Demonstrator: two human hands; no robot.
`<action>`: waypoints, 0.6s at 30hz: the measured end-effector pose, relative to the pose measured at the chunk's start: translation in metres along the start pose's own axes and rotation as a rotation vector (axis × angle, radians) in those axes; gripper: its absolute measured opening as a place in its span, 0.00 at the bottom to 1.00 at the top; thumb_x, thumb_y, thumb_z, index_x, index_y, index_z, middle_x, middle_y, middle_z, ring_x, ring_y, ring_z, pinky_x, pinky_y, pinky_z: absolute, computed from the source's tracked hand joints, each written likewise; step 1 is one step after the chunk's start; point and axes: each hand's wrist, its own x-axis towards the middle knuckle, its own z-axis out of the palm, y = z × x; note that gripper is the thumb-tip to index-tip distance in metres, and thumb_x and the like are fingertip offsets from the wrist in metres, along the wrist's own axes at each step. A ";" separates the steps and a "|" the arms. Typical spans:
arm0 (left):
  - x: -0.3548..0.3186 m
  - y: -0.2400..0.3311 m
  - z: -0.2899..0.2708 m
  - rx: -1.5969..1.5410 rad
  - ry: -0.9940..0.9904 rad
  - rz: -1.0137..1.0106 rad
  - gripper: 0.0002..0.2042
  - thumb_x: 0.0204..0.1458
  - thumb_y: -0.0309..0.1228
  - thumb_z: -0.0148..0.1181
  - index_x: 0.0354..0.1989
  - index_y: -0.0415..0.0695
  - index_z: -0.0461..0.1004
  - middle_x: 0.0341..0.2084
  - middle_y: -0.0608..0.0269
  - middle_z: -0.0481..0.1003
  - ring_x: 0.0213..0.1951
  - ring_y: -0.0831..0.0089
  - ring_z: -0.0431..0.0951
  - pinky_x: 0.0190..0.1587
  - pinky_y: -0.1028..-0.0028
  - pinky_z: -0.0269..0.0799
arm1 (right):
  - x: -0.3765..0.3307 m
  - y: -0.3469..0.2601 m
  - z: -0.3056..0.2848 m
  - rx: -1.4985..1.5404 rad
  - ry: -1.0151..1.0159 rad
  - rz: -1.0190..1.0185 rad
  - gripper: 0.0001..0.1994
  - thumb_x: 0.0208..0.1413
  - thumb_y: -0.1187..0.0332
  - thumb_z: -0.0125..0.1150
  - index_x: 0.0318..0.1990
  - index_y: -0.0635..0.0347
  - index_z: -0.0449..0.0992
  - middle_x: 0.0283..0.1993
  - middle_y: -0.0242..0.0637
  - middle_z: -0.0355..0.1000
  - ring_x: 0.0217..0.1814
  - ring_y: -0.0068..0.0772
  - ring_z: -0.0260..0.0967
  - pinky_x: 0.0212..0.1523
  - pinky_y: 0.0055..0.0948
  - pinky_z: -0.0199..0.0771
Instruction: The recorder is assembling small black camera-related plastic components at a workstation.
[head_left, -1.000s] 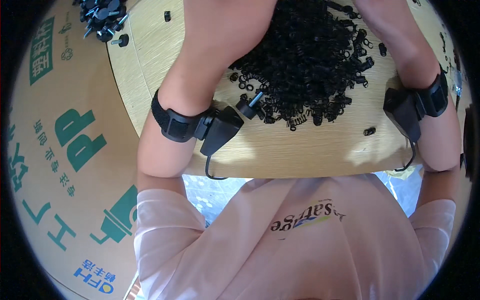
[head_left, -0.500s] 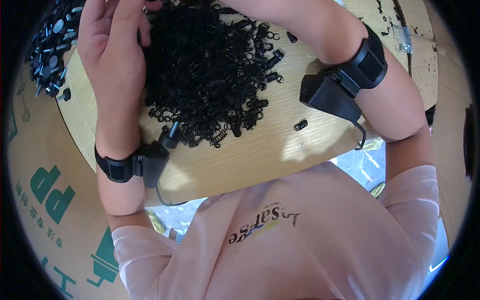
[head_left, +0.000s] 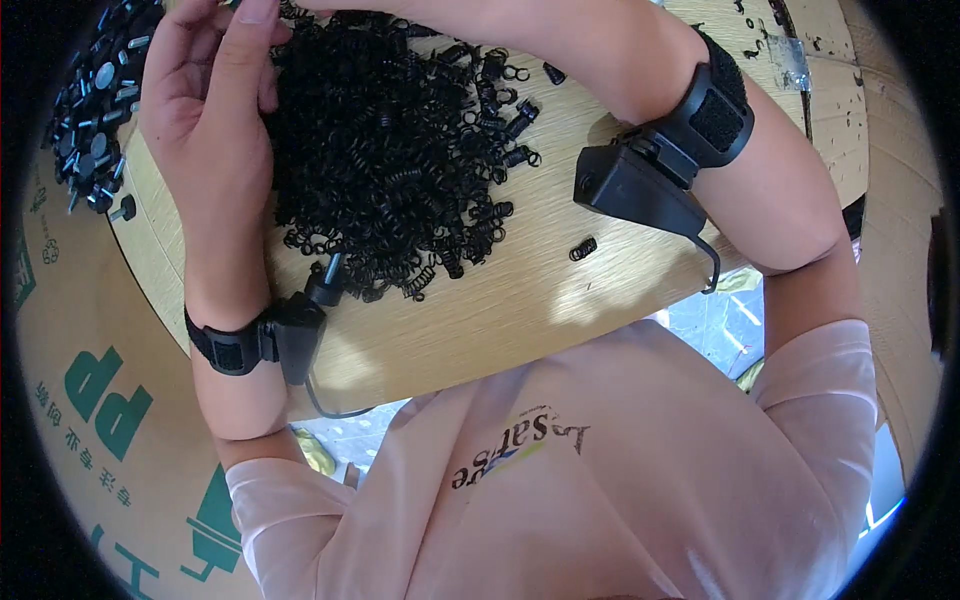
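My left hand [head_left: 212, 110] is at the upper left, beside the left edge of a large heap of small black coil springs [head_left: 380, 160]. Its fingers are curled and its thumb reaches the top edge; whatever they hold, if anything, is hidden. Of my right hand [head_left: 345, 4] only a sliver shows at the top edge, near the left thumb, with its fingers out of sight. By my left wrist stands a black knob-headed screw [head_left: 325, 283] with a metal stud. A single spring [head_left: 583, 249] lies apart, right of the heap.
Many black-headed screws [head_left: 95, 130] are piled at the far left of the wooden table [head_left: 470, 335]. Black devices on straps [head_left: 640, 185] sit on both forearms, with cables. Clear tape [head_left: 790, 62] and small black bits lie at the upper right. Cardboard [head_left: 110, 300] flanks the table.
The whole view has shifted slightly, so the heap and table appear farther left. My left hand stays beside the heap with fingers curled; my right hand remains at the top edge.
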 end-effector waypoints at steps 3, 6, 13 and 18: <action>0.007 0.002 0.004 -0.069 -0.021 0.021 0.14 0.66 0.32 0.57 0.54 0.35 0.75 0.35 0.62 0.78 0.33 0.81 0.74 0.33 0.83 0.64 | 0.027 -0.048 0.009 -0.238 0.006 0.373 0.08 0.54 0.74 0.65 0.39 0.69 0.79 0.31 0.34 0.77 0.33 0.19 0.72 0.36 0.21 0.75; 0.008 0.003 0.005 -0.074 -0.039 -0.006 0.14 0.66 0.32 0.58 0.54 0.36 0.75 0.35 0.63 0.78 0.33 0.81 0.73 0.34 0.82 0.64 | 0.017 -0.009 -0.009 -0.152 -0.028 0.391 0.08 0.53 0.74 0.65 0.39 0.69 0.79 0.31 0.34 0.77 0.33 0.19 0.72 0.36 0.21 0.75; 0.001 -0.001 -0.003 -0.032 -0.033 0.016 0.14 0.66 0.32 0.57 0.54 0.36 0.76 0.37 0.62 0.79 0.32 0.79 0.74 0.36 0.81 0.65 | 0.011 0.005 -0.006 0.097 -0.092 0.200 0.06 0.54 0.75 0.64 0.39 0.67 0.79 0.32 0.33 0.77 0.33 0.19 0.72 0.37 0.21 0.75; -0.002 0.010 0.008 -0.096 0.075 -0.063 0.14 0.67 0.32 0.55 0.54 0.36 0.76 0.36 0.59 0.80 0.31 0.79 0.73 0.35 0.81 0.64 | 0.011 0.013 -0.006 0.095 -0.090 0.142 0.06 0.56 0.76 0.61 0.39 0.65 0.80 0.33 0.32 0.77 0.33 0.19 0.72 0.38 0.21 0.74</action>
